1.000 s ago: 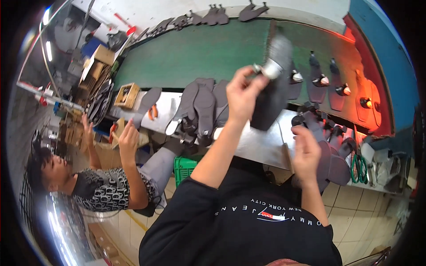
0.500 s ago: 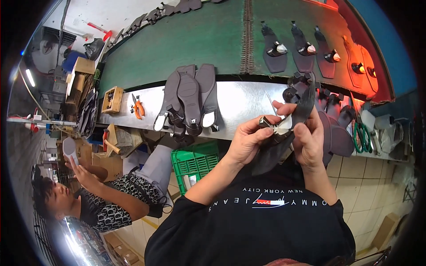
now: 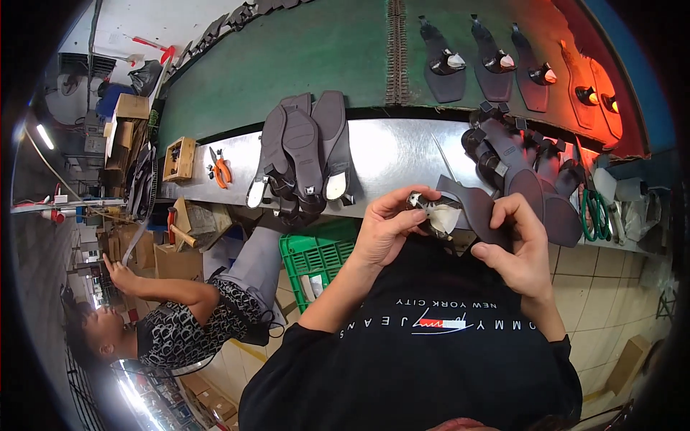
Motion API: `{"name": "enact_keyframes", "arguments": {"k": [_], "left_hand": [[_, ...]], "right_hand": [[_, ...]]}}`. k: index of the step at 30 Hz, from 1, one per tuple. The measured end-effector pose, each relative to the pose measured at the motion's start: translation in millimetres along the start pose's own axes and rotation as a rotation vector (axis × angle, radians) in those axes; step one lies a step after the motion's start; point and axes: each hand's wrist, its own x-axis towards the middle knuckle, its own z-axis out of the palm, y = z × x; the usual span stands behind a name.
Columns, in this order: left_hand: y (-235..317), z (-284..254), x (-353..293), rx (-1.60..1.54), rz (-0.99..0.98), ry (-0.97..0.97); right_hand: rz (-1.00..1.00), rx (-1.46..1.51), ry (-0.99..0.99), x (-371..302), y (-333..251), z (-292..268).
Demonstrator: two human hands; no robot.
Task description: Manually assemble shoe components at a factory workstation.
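Close to my chest I hold a dark sandal [image 3: 471, 203] with both hands, its flat sole curving between them. My left hand [image 3: 387, 228] pinches its shiny dark strap part, where crumpled white paper [image 3: 443, 218] shows. My right hand [image 3: 523, 248] has its fingers and thumb closed on the sole's other end. More dark sandals [image 3: 512, 161] lie heaped on the metal bench beyond my right hand. Another bunch of sandal soles [image 3: 302, 147] rests on the bench to the left, some with white pieces at the near ends.
A green belt [image 3: 287, 68] carries spaced sandals, the rightmost lit red. On the metal bench [image 3: 388, 154] lie orange-handled pliers [image 3: 221, 171], a wooden box [image 3: 179, 159] and green-handled scissors [image 3: 594, 214]. A green crate [image 3: 313, 251] stands below. A co-worker [image 3: 194, 316] sits left.
The sandal has turned in my hands, so its sole now bends toward my right hand. Both hands have come slightly nearer my chest. The co-worker's raised hand has moved lower.
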Motion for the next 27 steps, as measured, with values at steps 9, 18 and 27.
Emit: {"name": "enact_keyframes", "arguments": {"k": [9,18,27], "left_hand": [[-9,-30,0,0.082,0.075,0.001],[-2,-1,-1,-0.012,0.034,0.03],[-4,0,1,0.041,0.066,0.025]], "right_hand": [[-0.114,-0.158,0.053,-5,5,14],[-0.067,-0.136,0.087,-12,11,17],[-0.061,-0.08,0.061,-11,14,21]]}}
